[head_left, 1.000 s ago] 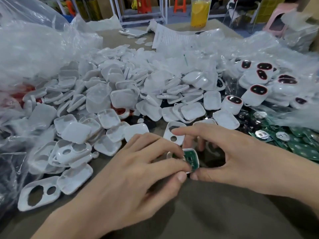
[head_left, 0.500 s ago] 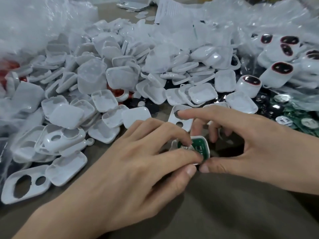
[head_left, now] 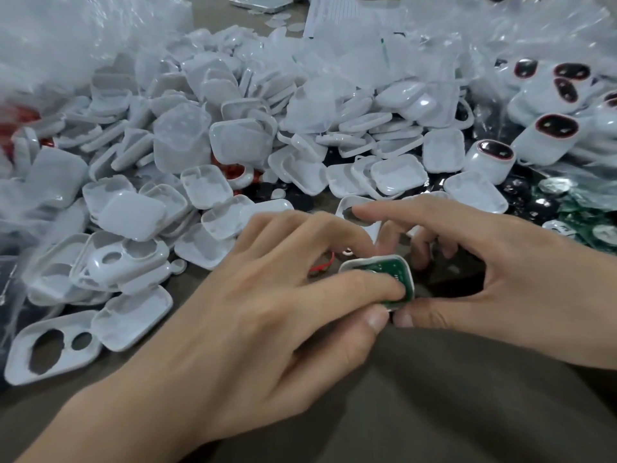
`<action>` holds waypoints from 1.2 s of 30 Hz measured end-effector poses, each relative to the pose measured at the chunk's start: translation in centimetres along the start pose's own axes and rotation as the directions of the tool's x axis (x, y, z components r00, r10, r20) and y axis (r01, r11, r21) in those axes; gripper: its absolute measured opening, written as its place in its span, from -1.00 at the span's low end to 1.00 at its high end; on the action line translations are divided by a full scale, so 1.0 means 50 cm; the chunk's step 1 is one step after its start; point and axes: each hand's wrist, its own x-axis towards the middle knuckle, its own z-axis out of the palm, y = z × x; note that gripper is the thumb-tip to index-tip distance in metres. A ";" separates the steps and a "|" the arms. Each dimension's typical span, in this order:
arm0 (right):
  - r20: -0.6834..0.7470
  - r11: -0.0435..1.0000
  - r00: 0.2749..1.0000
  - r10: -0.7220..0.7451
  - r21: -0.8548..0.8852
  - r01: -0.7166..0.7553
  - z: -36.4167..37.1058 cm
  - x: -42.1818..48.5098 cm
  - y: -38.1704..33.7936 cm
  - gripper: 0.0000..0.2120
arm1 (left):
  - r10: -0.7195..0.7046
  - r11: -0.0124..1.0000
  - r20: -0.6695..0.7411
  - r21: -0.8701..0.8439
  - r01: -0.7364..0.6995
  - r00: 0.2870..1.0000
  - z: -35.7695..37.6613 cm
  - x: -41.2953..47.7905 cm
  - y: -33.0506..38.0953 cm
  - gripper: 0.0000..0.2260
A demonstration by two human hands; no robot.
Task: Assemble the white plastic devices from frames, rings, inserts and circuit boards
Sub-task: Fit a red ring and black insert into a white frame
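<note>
- Two hands meet over one small white frame [head_left: 409, 279] low in the middle of the grey table [head_left: 467, 412]; the left hand [head_left: 267, 312] is closed on it, a fingertip [head_left: 390, 285] pressing down on the green circuit board [head_left: 389, 267] seated inside, the thumb against the near edge.
- The right hand [head_left: 494, 272] pinches the same frame from the other side, thumb at the near corner and curled fingers behind it, index finger stretched out above; this looks like bracing, so the push can seat the board without the shell sliding.
- A red wire [head_left: 320, 266] shows just left of the frame, under the left fingers; where it leads is hidden.
- Just beyond the fingers lies a big heap of white covers [head_left: 240, 142], and near left a two-holed faceplate [head_left: 50, 354] lies flat.
- At the right, loose green boards [head_left: 587, 208] and finished devices [head_left: 494, 160] with dark red-rimmed windows sit on clear plastic bags [head_left: 500, 38].
- The heap crowds the far side closely; the bare table toward the person leaves room to work.
</note>
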 end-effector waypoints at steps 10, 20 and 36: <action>0.001 0.999 1.000 0.018 0.039 -0.018 0.000 -0.002 0.002 -0.25 | -0.259 0.958 -0.448 -0.008 0.285 0.856 -0.012 0.006 -0.054 -0.74; -0.010 1.000 1.000 0.016 0.006 -0.016 0.000 0.000 -0.006 -0.21 | -0.279 0.950 -0.457 0.001 0.314 0.845 -0.005 0.009 -0.058 -0.78; 0.071 0.993 0.994 0.082 0.079 -0.088 -0.008 -0.003 -0.002 -0.37 | -0.218 0.975 -0.211 -0.092 0.202 0.953 -0.006 0.009 -0.041 -0.81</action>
